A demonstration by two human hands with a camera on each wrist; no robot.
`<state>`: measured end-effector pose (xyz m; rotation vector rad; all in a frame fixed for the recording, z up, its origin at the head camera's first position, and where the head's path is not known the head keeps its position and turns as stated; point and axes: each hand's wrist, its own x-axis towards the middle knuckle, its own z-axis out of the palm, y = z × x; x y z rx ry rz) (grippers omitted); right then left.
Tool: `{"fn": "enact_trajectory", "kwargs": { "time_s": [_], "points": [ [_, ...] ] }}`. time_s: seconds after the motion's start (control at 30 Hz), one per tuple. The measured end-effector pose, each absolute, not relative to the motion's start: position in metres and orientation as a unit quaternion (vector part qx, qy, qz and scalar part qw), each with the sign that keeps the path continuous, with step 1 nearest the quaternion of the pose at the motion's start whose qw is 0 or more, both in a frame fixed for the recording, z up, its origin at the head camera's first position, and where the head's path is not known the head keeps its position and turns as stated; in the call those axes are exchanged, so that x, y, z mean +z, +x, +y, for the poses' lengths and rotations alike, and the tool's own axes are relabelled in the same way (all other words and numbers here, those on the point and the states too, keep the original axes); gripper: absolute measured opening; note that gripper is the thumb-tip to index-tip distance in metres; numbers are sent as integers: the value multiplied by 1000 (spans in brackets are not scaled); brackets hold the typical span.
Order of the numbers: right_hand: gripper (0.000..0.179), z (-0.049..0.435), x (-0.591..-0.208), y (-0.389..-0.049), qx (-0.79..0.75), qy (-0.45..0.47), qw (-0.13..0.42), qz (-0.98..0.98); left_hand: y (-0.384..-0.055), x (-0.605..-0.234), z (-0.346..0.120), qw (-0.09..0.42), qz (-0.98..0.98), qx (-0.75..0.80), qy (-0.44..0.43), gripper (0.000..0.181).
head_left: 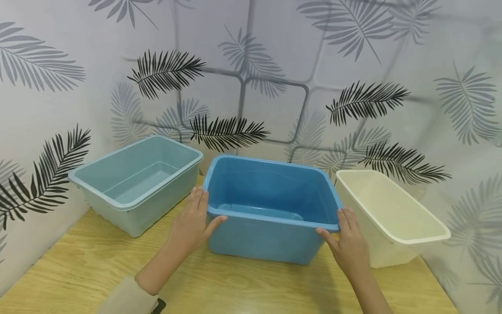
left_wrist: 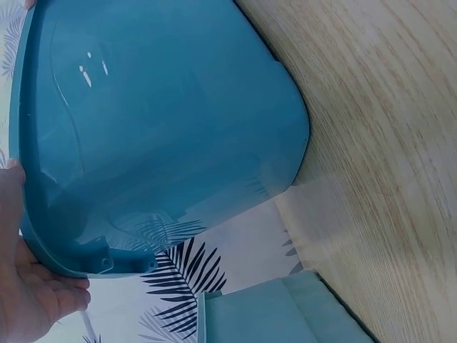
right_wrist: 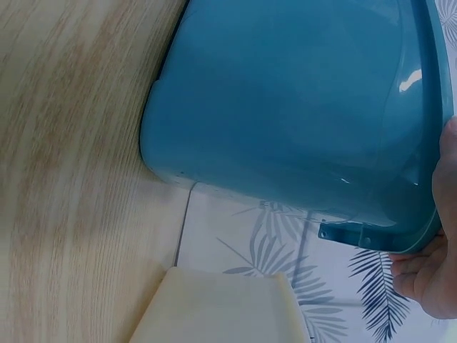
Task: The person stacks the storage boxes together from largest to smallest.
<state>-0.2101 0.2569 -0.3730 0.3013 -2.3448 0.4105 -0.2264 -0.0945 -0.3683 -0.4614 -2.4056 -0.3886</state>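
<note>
A blue plastic tub (head_left: 262, 237) sits upright on the table, its open top showing a bare inside floor. My left hand (head_left: 192, 224) holds its near left corner, thumb along the front rim and fingers at the side rim. At the near right corner my right hand (head_left: 350, 244) grips the rim the same way. In the left wrist view the fingers (left_wrist: 53, 296) curl beneath the rim of the tub (left_wrist: 171, 114). The right wrist view likewise has fingertips (right_wrist: 407, 279) tucked below the rim.
A pale teal tub (head_left: 161, 209) stands at the left, angled, near the blue one. To the right is a cream tub (head_left: 376, 244), close beside the blue rim. The wood-grain table (head_left: 235, 288) ends at a leaf-patterned wall (head_left: 274, 52) behind.
</note>
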Motion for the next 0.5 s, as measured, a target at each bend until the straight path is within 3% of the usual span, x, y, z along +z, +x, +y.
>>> {"fn": "enact_trajectory", "kwargs": {
  "time_s": [0.5],
  "points": [
    [82, 259, -374, -205, 160, 125, 380, -903, -219, -368, -93, 320, -918, -152, -179, 91]
  ]
}}
